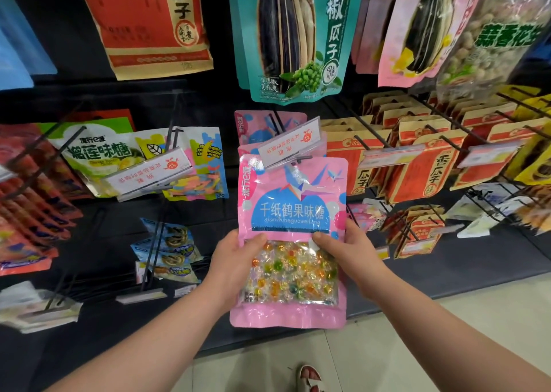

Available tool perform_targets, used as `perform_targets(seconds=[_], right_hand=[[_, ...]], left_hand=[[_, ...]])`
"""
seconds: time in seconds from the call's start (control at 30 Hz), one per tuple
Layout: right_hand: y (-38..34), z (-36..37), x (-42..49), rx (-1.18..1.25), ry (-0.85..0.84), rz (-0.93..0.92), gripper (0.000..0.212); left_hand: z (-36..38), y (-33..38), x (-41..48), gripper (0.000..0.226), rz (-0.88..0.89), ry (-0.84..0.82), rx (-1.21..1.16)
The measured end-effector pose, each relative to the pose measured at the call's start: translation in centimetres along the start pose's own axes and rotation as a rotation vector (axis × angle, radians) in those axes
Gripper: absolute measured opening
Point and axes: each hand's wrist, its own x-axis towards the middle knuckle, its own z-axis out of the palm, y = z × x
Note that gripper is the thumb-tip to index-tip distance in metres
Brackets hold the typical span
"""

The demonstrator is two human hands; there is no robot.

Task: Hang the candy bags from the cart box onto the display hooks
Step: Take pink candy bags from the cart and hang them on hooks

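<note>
Both hands hold one pink candy bag [290,236] up in front of the display. The left hand [235,257] has its grip closed on the bag's left edge, thumb on the front; the right hand [346,248] grips the right edge the same way. The bag is upright, its top edge just under the price tag [290,147] at the end of the hook [278,123] at twelve o'clock from the hands. Whether the hole at the top of the bag is already over the hook tip I cannot tell, since the tag hides it.

More pink bags of the same kind [253,129] hang behind on that hook, so part of the job looks done; this bag is, as I judge it, at the threading step. The cart box is out of view, so how many bags remain cannot be told.

At ten o'clock hang a green-and-white candy bag [95,156] and a blue one [208,165] behind another tag. At two o'clock are rows of orange seed packets [423,165]. A large teal seed bag [295,33] hangs directly above and may crowd the lift. The tag itself is the nearest obstacle.
</note>
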Motion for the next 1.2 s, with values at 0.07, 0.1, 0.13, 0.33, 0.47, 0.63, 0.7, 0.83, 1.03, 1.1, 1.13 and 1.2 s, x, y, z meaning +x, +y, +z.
perform_targets(seconds=[0.07, 0.1, 0.13, 0.33, 0.47, 0.63, 0.7, 0.83, 1.03, 1.1, 1.13, 1.2], right_hand=[[0.1, 0.1, -0.1, 0.011, 0.005, 0.018, 0.029], [0.2, 0.1, -0.1, 0.013, 0.008, 0.021, 0.031], [0.2, 0.1, 0.0, 0.011, 0.01, 0.022, 0.034], [-0.3, 0.0, 1.0, -0.039, 0.027, 0.007, 0.04], [-0.2, 0.0, 2.9, -0.085, 0.053, 0.019, 0.034], [-0.1, 0.2, 6.0, -0.204, 0.089, 0.051, 0.036], [-0.1, 0.3, 7.5, -0.255, 0.108, 0.057, 0.034], [-0.7, 0.5, 10.0, -0.277, 0.104, 0.038, 0.031], [-1.0, 0.9, 13.5, -0.352, 0.121, 0.06, 0.041], [-1.1, 0.9, 14.0, -0.418, 0.125, 0.067, 0.046], [-1.1, 0.9, 14.2, -0.45, 0.126, 0.067, 0.048], [-1.1, 0.9, 14.4, -0.469, 0.124, 0.067, 0.051]], left_hand=[[0.0, -0.1, 0.0, 0.022, 0.0, -0.004, 0.013], [0.0, -0.2, 0.0, 0.023, 0.003, -0.007, 0.021], [0.0, -0.3, 0.0, 0.023, 0.006, -0.009, 0.027], [0.2, 0.1, 0.8, 0.023, 0.024, -0.007, 0.04], [0.7, 0.3, 2.5, 0.01, 0.027, 0.021, 0.07], [1.2, 0.4, 5.2, 0.019, 0.029, 0.059, 0.145], [1.4, 0.4, 6.5, 0.018, 0.031, 0.082, 0.162], [1.8, 0.8, 8.7, 0.019, 0.022, 0.126, 0.21], [2.2, 1.4, 11.5, 0.015, -0.011, 0.164, 0.293], [2.3, 1.6, 11.9, 0.004, -0.011, 0.161, 0.319], [2.4, 1.7, 12.0, 0.004, -0.008, 0.157, 0.327], [2.4, 1.8, 12.2, 0.004, -0.01, 0.158, 0.325]])
